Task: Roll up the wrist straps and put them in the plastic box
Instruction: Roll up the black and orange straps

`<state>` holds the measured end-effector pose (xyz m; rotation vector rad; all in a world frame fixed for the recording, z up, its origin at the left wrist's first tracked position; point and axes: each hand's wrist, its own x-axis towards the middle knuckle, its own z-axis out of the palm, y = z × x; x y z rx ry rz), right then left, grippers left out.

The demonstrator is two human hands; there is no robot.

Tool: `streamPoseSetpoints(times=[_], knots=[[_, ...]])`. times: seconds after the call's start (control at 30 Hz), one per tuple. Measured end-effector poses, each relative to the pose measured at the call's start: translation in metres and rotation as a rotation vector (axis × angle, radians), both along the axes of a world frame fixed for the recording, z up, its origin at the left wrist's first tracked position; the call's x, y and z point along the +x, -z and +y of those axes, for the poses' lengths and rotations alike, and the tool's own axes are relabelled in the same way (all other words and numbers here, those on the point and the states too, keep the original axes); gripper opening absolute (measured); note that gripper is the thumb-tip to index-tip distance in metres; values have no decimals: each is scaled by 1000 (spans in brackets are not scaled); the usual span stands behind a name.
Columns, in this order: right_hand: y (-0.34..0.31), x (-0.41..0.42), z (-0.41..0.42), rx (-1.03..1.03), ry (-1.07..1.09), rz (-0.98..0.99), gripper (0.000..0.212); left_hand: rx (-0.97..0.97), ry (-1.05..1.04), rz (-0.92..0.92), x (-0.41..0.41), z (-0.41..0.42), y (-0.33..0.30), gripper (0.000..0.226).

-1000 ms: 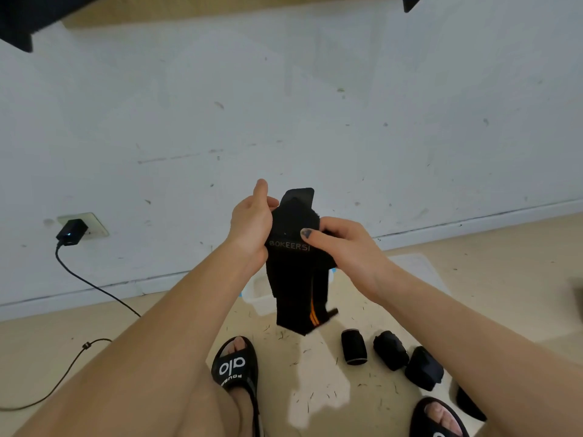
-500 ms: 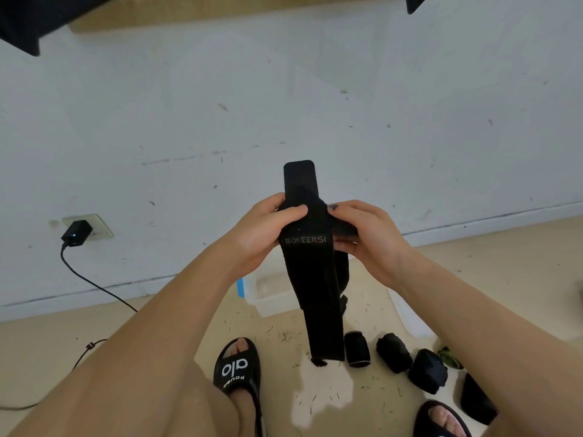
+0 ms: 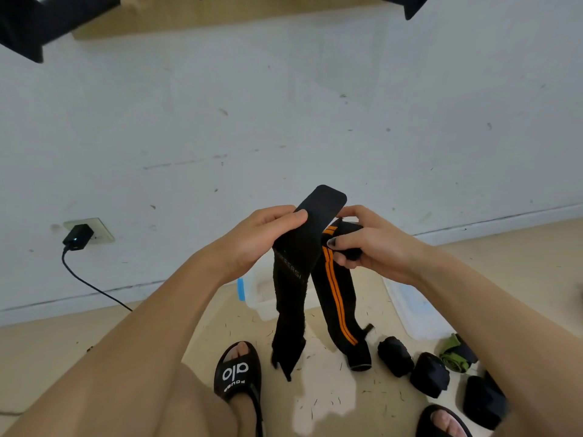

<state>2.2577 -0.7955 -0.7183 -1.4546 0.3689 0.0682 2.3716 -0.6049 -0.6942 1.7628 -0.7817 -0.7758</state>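
Since the earlier frame, the strap [image 3: 295, 279] had opened out: what hung as one black band now fell in two limbs, the right one showing orange stripes, and the stiff tab at the top had tilted rightward. The left hand [image 3: 258, 238] pinched the tab end, thumb across its face; the right hand [image 3: 366, 241] gripped a bunched fold of the striped limb. Both hands sat close together above the box [image 3: 257, 294], which stood open on the floor [image 3: 63, 342] behind the dangling ends. Rolled straps [image 3: 394, 356] lay near the right foot. With both limbs hanging free, rolling could start crooked, and a loose grip might let the coil spring open before reaching the box.
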Motion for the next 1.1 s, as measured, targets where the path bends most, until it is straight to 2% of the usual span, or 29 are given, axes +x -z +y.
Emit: streamPoseSetpoints(times=[0.07,0.2,0.37,0.47,0.53,0.67,0.77,0.87,0.97,1.03,1.1], knots=[[-3,-1,-1,-62,-81,-23,53,11,10,3,0,-1,1,31],[-12,-4,0,-198,-225,-115,20,30,62,-27,-2,-6,6,29],[-7,0,-4,-101,-129,-173,28,73,159,-9,-5,-10,8,23],[-3,5,-7,-17,-55,-173,36,101,187,-18,-4,-9,11,34],[-3,7,-6,22,-26,-178,29,96,183,-40,-5,-10,11,33],[-4,6,2,182,59,-181,25,33,97,-121,-9,-14,9,38],[-2,6,8,254,180,-98,35,-48,-18,-123,-11,-19,6,36],[0,5,18,48,295,-39,40,-77,-153,-177,-8,-24,8,43],[5,0,29,-271,321,-210,39,-104,-218,-180,-7,-26,10,40],[9,-2,32,-459,336,-288,29,-119,-245,-174,-6,-26,11,40],[10,-2,33,-504,342,-287,21,-119,-267,-178,-6,-27,11,42]])
